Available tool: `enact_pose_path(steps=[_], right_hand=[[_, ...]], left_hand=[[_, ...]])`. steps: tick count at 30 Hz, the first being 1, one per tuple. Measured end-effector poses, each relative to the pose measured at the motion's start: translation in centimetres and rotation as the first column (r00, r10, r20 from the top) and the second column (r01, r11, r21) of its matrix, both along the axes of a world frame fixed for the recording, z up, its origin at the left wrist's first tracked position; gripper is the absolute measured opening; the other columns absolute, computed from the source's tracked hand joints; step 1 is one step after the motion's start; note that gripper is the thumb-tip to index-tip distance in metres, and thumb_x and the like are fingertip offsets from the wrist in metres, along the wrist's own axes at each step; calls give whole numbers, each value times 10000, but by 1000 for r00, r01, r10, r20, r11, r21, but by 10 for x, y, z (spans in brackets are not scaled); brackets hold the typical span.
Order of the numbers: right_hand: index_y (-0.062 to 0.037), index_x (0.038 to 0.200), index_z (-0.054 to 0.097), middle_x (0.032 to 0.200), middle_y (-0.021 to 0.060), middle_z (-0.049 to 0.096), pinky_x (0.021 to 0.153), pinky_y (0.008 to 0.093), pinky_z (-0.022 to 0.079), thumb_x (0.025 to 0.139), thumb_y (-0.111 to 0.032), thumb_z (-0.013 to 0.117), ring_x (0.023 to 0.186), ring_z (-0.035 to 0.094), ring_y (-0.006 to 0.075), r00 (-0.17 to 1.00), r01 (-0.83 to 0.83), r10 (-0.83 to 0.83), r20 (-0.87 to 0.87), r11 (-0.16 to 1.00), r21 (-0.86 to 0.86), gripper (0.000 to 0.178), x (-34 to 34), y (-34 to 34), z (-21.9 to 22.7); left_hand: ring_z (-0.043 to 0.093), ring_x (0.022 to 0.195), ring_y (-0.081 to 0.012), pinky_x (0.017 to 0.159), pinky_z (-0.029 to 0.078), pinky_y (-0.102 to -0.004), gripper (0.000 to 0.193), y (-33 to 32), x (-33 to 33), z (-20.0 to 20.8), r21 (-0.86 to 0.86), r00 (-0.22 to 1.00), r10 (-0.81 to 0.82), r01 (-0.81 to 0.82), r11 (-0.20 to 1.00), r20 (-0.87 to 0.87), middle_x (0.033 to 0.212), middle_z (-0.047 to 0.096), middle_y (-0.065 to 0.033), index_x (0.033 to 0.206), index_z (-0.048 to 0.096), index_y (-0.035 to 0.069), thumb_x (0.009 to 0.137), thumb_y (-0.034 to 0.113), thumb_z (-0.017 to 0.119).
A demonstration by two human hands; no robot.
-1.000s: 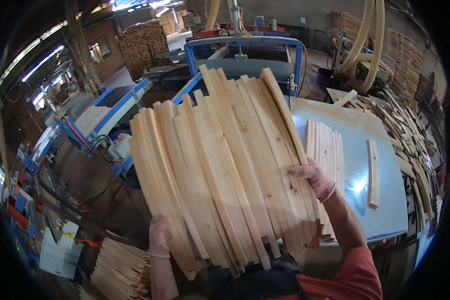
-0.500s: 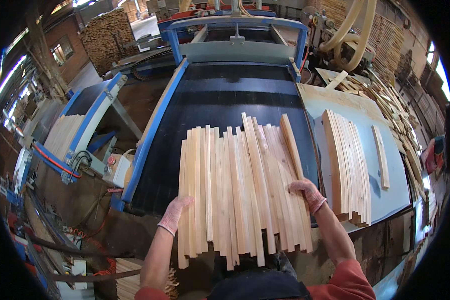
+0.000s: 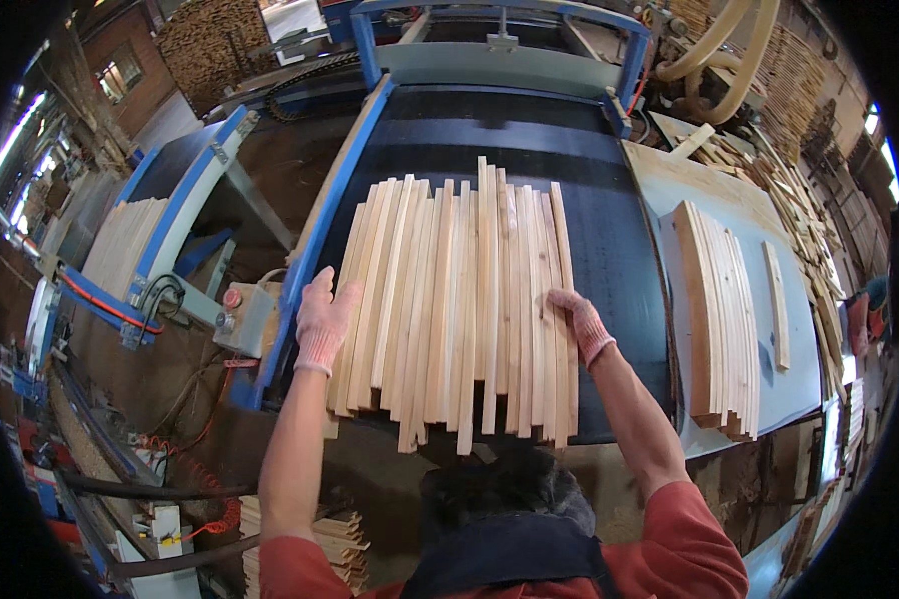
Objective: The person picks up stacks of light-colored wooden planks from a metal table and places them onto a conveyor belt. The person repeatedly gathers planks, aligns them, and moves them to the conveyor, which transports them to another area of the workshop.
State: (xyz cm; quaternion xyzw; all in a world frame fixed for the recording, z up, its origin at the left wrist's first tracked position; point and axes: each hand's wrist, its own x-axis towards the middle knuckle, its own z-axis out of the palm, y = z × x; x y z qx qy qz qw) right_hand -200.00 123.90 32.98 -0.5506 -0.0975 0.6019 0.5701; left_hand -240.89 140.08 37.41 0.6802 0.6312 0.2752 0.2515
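Observation:
A row of pale wooden slats (image 3: 445, 299) lies side by side on the black conveyor belt (image 3: 609, 255), its ends uneven at both far and near sides. At the row's left edge, my left hand (image 3: 325, 317) wears a pinkish knit glove; its fingers point forward and are spread, with the thumb toward the outermost slat. My right hand (image 3: 581, 321), gloved alike, is bent over the right edge of the row, fingers closed on the outer slats. Its undersides are hidden.
A blue frame (image 3: 637, 60) spans the belt's far end. On the right, a pale board (image 3: 784, 399) carries a stack of slats (image 3: 719, 319) and one loose slat (image 3: 777, 304). A control box with a red button (image 3: 232, 298) stands left of the belt.
The row of slats has moved forward onto the belt, away from me. Both hands have gone forward with it, and the left hand's fingers have spread.

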Motion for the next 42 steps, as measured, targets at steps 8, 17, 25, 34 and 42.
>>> enact_pose_path(steps=[8,17,25,34,42], right_hand=[[-116,1260,612,1134,100,702,825,485,653,966,-337,743,915,734,277,1000,-7,6,6,995,103,390,-62,91,-25],[48,1540,491,1456,321,623,1095,442,551,1031,-724,497,1338,641,422,203,-367,568,798,799,-475,925,-47,77,14],[-69,1449,579,1320,150,707,908,456,593,1018,-607,621,1163,685,302,565,-660,536,628,750,-47,691,18,17,21],[-21,1599,487,1446,259,664,1141,434,507,992,-432,735,1333,652,360,367,10,-66,928,998,67,774,282,-205,96],[-75,1580,499,1452,217,641,1159,478,465,907,-500,769,1346,605,374,137,782,356,924,534,-322,841,529,-391,-8]], left_hand=[[530,808,-123,758,455,-286,263,-180,-82,20,-14,687,80,-100,995,722,940,639,-40,1225,722,-23,1092,180,620],[766,1026,-274,958,633,-455,518,-289,-17,-20,-205,441,100,197,959,892,1166,783,-158,1345,699,-45,1031,363,760],[755,1072,-264,1019,601,-433,584,-281,108,-19,-226,474,-129,620,751,871,1182,775,-161,1363,678,-79,983,348,795],[743,1128,-269,1054,586,-416,480,-318,297,-43,-315,510,-235,768,557,827,1235,762,-150,1422,644,-68,1025,197,697],[445,1553,-334,1321,291,-444,767,-358,476,-69,-162,455,-415,804,572,788,1666,448,-259,1672,304,-80,1002,33,659]])
